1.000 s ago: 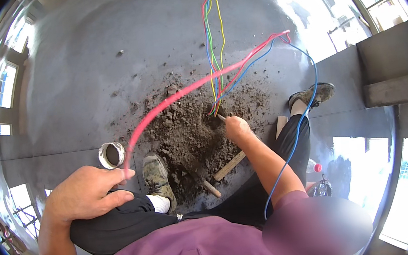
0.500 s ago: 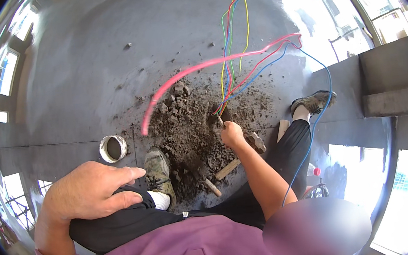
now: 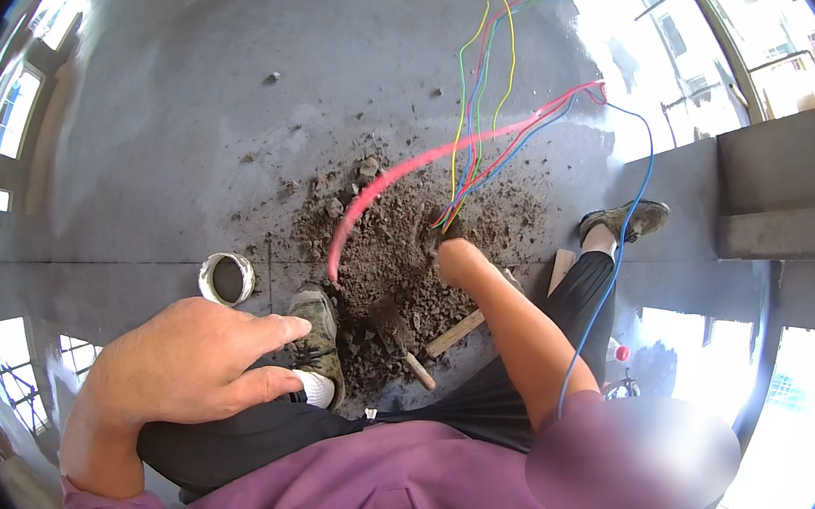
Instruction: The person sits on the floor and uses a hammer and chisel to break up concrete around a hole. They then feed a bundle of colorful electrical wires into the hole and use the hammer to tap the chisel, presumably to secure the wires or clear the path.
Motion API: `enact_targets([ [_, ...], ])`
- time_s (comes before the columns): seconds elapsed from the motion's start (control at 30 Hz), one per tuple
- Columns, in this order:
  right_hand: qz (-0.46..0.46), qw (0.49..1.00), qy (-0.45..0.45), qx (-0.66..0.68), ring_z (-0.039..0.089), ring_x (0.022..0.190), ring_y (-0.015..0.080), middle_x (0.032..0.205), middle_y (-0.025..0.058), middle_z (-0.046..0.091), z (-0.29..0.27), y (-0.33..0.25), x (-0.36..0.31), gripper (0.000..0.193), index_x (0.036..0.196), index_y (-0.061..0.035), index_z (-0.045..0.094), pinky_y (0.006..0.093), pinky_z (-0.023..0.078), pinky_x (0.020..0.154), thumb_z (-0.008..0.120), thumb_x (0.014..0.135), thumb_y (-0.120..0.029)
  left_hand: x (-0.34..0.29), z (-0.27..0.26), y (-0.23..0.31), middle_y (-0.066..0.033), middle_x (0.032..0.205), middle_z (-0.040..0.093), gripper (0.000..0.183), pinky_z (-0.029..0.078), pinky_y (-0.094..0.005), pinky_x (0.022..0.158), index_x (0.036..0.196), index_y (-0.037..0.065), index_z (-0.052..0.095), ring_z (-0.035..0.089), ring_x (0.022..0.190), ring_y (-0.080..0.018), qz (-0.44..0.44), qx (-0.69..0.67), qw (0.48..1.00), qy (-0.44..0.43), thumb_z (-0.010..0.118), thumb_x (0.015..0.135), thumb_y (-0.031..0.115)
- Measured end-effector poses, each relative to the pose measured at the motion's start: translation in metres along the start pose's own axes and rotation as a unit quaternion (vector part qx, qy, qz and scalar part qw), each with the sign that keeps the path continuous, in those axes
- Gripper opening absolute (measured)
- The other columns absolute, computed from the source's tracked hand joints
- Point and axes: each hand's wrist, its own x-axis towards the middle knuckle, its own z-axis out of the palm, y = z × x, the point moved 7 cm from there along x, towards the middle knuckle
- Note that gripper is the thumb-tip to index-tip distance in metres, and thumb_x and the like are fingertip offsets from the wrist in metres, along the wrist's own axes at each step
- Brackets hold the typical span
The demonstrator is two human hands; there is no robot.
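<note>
My right hand [image 3: 461, 260] is down in a heap of broken concrete rubble [image 3: 398, 256], its fingers curled around the base of a bundle of coloured wires [image 3: 476, 146] that rises out of the floor; the fingertips are hidden. A pink flexible tube [image 3: 389, 181] runs from the same spot across the rubble, and its free end lies near my left shoe [image 3: 316, 335]. My left hand [image 3: 188, 360] rests flat on my left knee and holds nothing. I am squatting in dark trousers.
A hammer with a wooden handle [image 3: 408, 350] and another wooden handle [image 3: 457, 331] lie in the rubble between my feet. A round white container [image 3: 226, 278] stands left of the heap. A blue wire [image 3: 618, 251] trails past my right shoe [image 3: 625, 222]. A low concrete parapet [image 3: 784, 202] rises at right.
The free end of the pink tube has swung right, away from the white container and onto the rubble. My right hand stays at the base of the wires; my left stays on the knee.
</note>
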Motion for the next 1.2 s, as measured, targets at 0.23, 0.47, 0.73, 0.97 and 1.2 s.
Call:
enact_targets([
  [0.23, 0.055, 0.995, 0.023, 0.083, 0.066, 0.103, 0.0352, 0.106, 0.0189, 0.070, -0.026, 0.042, -0.045, 0.033, 0.111, -0.0109, 0.071, 0.0426, 0.053, 0.092, 0.057, 0.081, -0.016, -0.001, 0.002, 0.007, -0.0183, 0.100, 0.071, 0.047, 0.054, -0.0406, 0.073, 0.123, 0.000, 0.063, 0.068, 0.084, -0.0358, 0.013, 0.004, 0.999, -0.040, 0.068, 0.090, 0.034],
  [0.47, 0.116, 0.989, 0.022, 0.086, 0.068, 0.096, 0.0360, 0.098, 0.0187, 0.072, 0.016, 0.054, -0.010, 0.022, 0.094, -0.0075, 0.074, 0.0448, 0.055, 0.086, 0.060, 0.079, -0.014, 0.002, 0.002, 0.004, -0.0180, 0.103, 0.071, 0.048, 0.055, -0.0394, 0.073, 0.124, 0.000, 0.063, 0.069, 0.084, -0.0352, 0.011, 0.006, 0.999, -0.035, 0.068, 0.090, 0.035],
  [0.73, 0.003, 0.922, 0.106, 0.372, 0.068, 0.091, 0.0400, 0.096, 0.0248, 0.069, -0.015, 0.008, -0.058, 0.031, 0.109, -0.0083, 0.071, 0.0471, 0.053, 0.082, 0.052, 0.086, -0.014, 0.002, -0.001, 0.010, -0.0181, 0.096, 0.071, 0.050, 0.055, -0.0396, 0.072, 0.124, -0.001, 0.062, 0.069, 0.083, -0.0348, 0.036, -0.027, 0.997, -0.063, 0.067, 0.092, 0.037],
  [0.97, 0.212, 0.927, 0.181, 0.251, 0.067, 0.097, 0.0405, 0.098, 0.0211, 0.070, -0.049, -0.006, -0.038, 0.018, 0.095, -0.0044, 0.069, 0.0482, 0.053, 0.087, 0.055, 0.088, -0.013, 0.001, 0.002, 0.002, -0.0184, 0.095, 0.072, 0.051, 0.056, -0.0385, 0.072, 0.124, -0.001, 0.063, 0.070, 0.085, -0.0342, 0.012, -0.017, 0.999, -0.048, 0.068, 0.091, 0.037],
  [1.2, 0.333, 0.875, 0.105, 0.336, 0.068, 0.101, 0.0388, 0.107, 0.0234, 0.069, -0.030, -0.027, -0.012, 0.023, 0.109, -0.0006, 0.066, 0.0469, 0.056, 0.088, 0.061, 0.089, -0.013, 0.003, 0.003, -0.001, -0.0176, 0.092, 0.071, 0.052, 0.055, -0.0389, 0.069, 0.125, 0.000, 0.062, 0.069, 0.081, -0.0343, 0.006, -0.008, 0.999, -0.053, 0.069, 0.090, 0.038],
])
